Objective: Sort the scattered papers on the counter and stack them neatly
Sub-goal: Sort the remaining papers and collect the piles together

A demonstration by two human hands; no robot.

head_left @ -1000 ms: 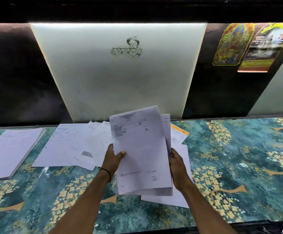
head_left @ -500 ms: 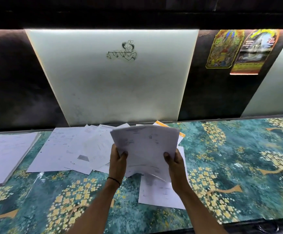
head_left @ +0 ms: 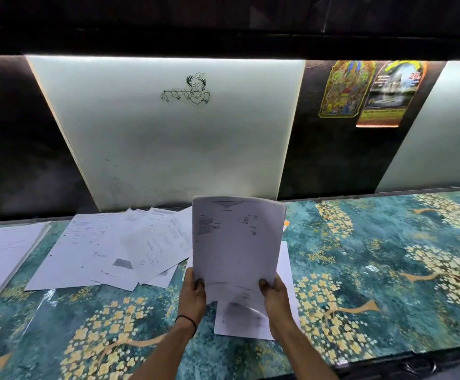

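I hold a bundle of white printed sheets (head_left: 234, 242) upright over the counter (head_left: 360, 270), its lower edge near the surface. My left hand (head_left: 193, 293) grips its bottom left corner and my right hand (head_left: 277, 298) grips its bottom right corner. Under the bundle lies a loose sheet (head_left: 240, 322), partly covered by my right hand. To the left, several scattered sheets (head_left: 108, 248) overlap in a fan. A neat pile of papers (head_left: 1, 256) lies at the far left edge. An orange-edged sheet (head_left: 286, 224) peeks out behind the bundle.
The counter has a teal surface with gold flower trees. Behind it stand a lit white panel (head_left: 168, 138) with a small line drawing and dark panels, one with two coloured posters (head_left: 366, 91). The counter's front edge runs along the bottom right.
The bundle, tilted forward and flat half a second ago, now stands upright again in both hands. My hands have shifted to its bottom corners.
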